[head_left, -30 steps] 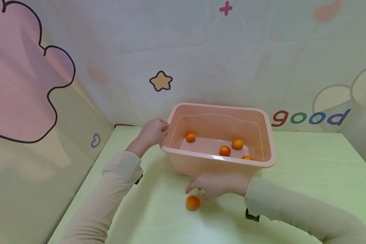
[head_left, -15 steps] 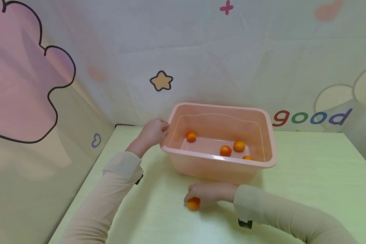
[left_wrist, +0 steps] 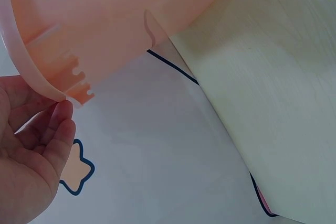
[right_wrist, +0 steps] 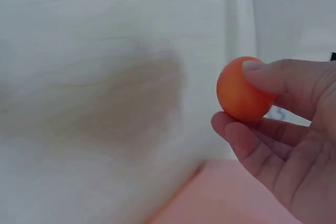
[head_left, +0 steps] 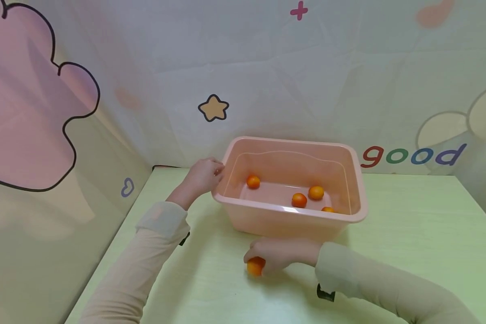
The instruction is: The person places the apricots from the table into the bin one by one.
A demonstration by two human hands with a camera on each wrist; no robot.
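A pink plastic tub (head_left: 350, 180) stands on the pale green table (head_left: 409, 234), with several small orange fruits (head_left: 299, 200) on its floor. My left hand (head_left: 202, 175) holds the tub's left rim, its fingertips (left_wrist: 62, 113) against the rim's edge (left_wrist: 31, 72). My right hand (head_left: 281, 254) is in front of the tub, just above the table, and grips one orange fruit (head_left: 254, 267) between thumb and fingers (right_wrist: 247, 135). That fruit (right_wrist: 241, 90) is off the table surface in the right wrist view.
Cartoon-printed backdrop walls (head_left: 210, 108) close the table at the back and left. The table's right half lies bare beside the tub. A black cable end (head_left: 162, 166) shows at the back left corner.
My right hand dropped onto the loose orange fruit in front of the tub, closed round it and lifted it slightly. The left hand stayed on the rim.
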